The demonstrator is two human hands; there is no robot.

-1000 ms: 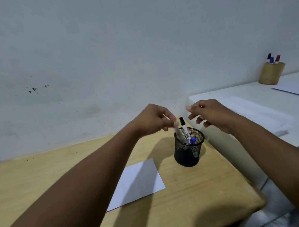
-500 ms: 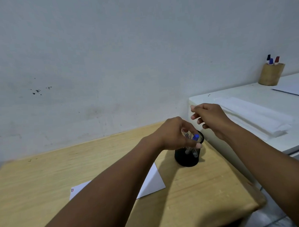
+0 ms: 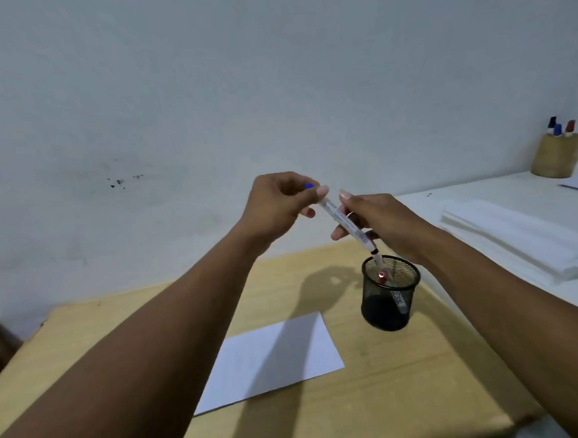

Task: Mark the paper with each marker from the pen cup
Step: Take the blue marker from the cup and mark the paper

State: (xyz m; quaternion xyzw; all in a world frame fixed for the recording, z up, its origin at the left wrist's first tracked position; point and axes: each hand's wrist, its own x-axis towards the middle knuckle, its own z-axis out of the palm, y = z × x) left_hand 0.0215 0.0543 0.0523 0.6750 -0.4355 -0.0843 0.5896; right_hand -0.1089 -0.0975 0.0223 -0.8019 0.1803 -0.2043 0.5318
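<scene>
A black mesh pen cup (image 3: 376, 309) stands on the wooden desk (image 3: 404, 386), right of a white sheet of paper (image 3: 274, 358). A red-capped marker (image 3: 382, 276) stands inside the cup. Above the cup a white marker with a blue cap (image 3: 333, 213) slants down to the right, its lower end just over the rim. My left hand (image 3: 277, 206) pinches its capped upper end. My right hand (image 3: 380, 221) grips its barrel from the right. My forearms hide part of the desk.
A white table (image 3: 478, 194) adjoins the desk on the right, holding a stack of white sheets (image 3: 520, 235) and a wooden cup (image 3: 558, 155) with three markers. A pale wall stands close behind. The desk's right edge lies near the mesh cup.
My left hand dipped to the cup, then rose with the blue-capped marker. My right hand moved left and took hold of its barrel.
</scene>
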